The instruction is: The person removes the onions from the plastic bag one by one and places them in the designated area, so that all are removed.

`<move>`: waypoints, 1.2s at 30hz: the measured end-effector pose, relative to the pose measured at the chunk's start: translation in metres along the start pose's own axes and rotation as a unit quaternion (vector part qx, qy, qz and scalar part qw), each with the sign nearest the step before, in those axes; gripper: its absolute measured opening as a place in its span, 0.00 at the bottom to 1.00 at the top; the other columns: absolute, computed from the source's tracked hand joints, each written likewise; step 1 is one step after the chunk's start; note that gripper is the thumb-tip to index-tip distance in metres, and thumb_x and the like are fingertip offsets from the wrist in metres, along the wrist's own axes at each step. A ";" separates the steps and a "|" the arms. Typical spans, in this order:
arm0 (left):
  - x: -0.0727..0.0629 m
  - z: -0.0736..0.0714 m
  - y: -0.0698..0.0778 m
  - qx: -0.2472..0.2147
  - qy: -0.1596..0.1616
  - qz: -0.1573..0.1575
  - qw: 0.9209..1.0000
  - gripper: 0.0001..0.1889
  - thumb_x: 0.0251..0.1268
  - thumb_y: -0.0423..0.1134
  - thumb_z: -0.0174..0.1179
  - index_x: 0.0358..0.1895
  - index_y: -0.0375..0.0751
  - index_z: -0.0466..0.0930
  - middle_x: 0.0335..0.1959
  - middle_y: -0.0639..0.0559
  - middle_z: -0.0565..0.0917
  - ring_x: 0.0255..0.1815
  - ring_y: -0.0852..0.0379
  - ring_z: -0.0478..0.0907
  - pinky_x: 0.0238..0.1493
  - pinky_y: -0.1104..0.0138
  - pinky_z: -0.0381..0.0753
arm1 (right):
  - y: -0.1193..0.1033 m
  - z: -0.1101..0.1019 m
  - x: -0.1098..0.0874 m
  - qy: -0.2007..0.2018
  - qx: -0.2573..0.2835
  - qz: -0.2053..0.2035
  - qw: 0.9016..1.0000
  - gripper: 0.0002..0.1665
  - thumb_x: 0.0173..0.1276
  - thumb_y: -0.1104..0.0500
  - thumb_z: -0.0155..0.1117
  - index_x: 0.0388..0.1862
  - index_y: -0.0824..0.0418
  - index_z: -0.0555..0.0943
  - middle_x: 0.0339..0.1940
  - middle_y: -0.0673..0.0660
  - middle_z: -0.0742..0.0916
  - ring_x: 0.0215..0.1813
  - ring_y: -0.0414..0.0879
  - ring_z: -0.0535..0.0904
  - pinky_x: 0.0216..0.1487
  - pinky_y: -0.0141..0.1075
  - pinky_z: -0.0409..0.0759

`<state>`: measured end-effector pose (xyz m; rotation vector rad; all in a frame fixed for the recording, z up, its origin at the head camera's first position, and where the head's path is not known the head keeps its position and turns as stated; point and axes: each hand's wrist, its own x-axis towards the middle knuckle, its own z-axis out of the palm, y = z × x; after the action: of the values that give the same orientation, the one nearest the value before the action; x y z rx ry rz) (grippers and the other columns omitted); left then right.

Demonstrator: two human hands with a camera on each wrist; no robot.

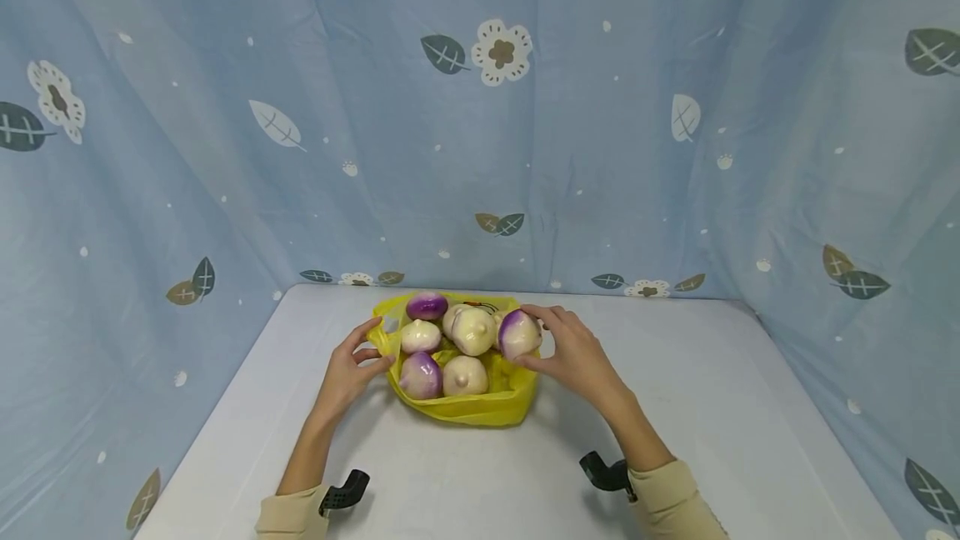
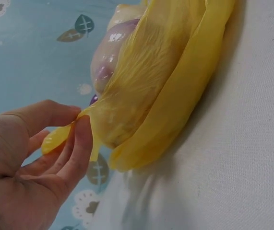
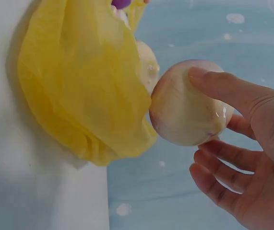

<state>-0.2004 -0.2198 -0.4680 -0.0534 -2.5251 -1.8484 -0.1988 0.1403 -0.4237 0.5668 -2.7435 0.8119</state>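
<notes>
A yellow plastic bag [image 1: 480,415] lies spread around several glossy purple-and-white turnips [image 1: 465,376] in the middle of the table. My left hand [image 1: 351,369] pinches the bag's left edge between thumb and fingers; in the left wrist view the thin yellow film [image 2: 170,96] stretches from its fingertips. At the bag's right side, my right hand [image 1: 577,352] grips one turnip [image 1: 520,335] with thumb and fingers. The right wrist view shows this turnip [image 3: 184,110] held beside the bag's rim. Turnips deeper in the bag are partly hidden.
A white table [image 1: 465,482] extends around the bag. Behind and beside it hangs a blue curtain [image 1: 390,148] with leaf and flower prints. A black wrist mount [image 1: 347,490] sticks out at the left sleeve, another mount [image 1: 604,472] at the right.
</notes>
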 end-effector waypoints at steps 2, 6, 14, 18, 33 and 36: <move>0.000 0.000 0.000 0.000 0.000 0.002 1.000 0.38 0.59 0.28 0.66 0.74 0.41 0.62 0.64 0.33 0.70 0.52 0.39 0.81 0.39 0.75 0.82 | 0.003 -0.002 0.000 0.003 -0.001 0.003 1.000 0.45 0.51 0.42 0.78 0.68 0.47 0.72 0.55 0.51 0.83 0.50 0.46 0.77 0.49 0.45 0.81; 0.000 0.000 0.000 0.001 0.000 0.005 1.000 0.38 0.59 0.28 0.66 0.73 0.41 0.62 0.64 0.33 0.70 0.50 0.41 0.82 0.39 0.75 0.83 | 0.009 -0.008 0.000 0.008 0.002 0.012 1.000 0.45 0.52 0.43 0.78 0.68 0.48 0.72 0.55 0.52 0.83 0.50 0.47 0.78 0.50 0.47 0.82; 0.000 0.000 -0.001 0.002 -0.003 0.003 1.000 0.38 0.59 0.28 0.66 0.74 0.40 0.62 0.65 0.32 0.69 0.52 0.39 0.81 0.40 0.76 0.82 | 0.029 -0.013 -0.002 0.012 0.003 0.030 0.999 0.47 0.53 0.47 0.79 0.70 0.53 0.70 0.56 0.57 0.82 0.51 0.52 0.80 0.49 0.50 0.83; -0.001 0.000 -0.002 0.001 -0.003 0.004 1.000 0.38 0.59 0.28 0.66 0.74 0.40 0.62 0.65 0.32 0.69 0.52 0.37 0.80 0.40 0.76 0.82 | 0.042 -0.013 -0.002 0.012 0.003 0.039 0.999 0.47 0.52 0.47 0.79 0.70 0.54 0.70 0.56 0.59 0.82 0.54 0.56 0.81 0.52 0.53 0.82; -0.002 0.001 0.000 0.000 -0.004 -0.011 1.000 0.38 0.60 0.29 0.66 0.74 0.42 0.62 0.65 0.33 0.68 0.53 0.39 0.80 0.41 0.75 0.83 | 0.084 -0.001 -0.001 -0.002 -0.005 0.064 0.998 0.45 0.53 0.46 0.78 0.68 0.56 0.72 0.53 0.62 0.81 0.52 0.56 0.81 0.50 0.54 0.81; -0.002 0.001 0.000 0.001 -0.005 -0.015 1.000 0.38 0.60 0.29 0.66 0.74 0.41 0.61 0.65 0.34 0.68 0.53 0.40 0.80 0.41 0.75 0.83 | 0.091 0.003 0.000 -0.013 -0.006 0.073 0.997 0.45 0.53 0.46 0.78 0.68 0.56 0.72 0.53 0.62 0.81 0.51 0.56 0.80 0.49 0.54 0.81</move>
<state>-0.1981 -0.2190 -0.4678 -0.0248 -2.5481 -1.8603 -0.2375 0.2093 -0.4692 0.3817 -2.8373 0.8258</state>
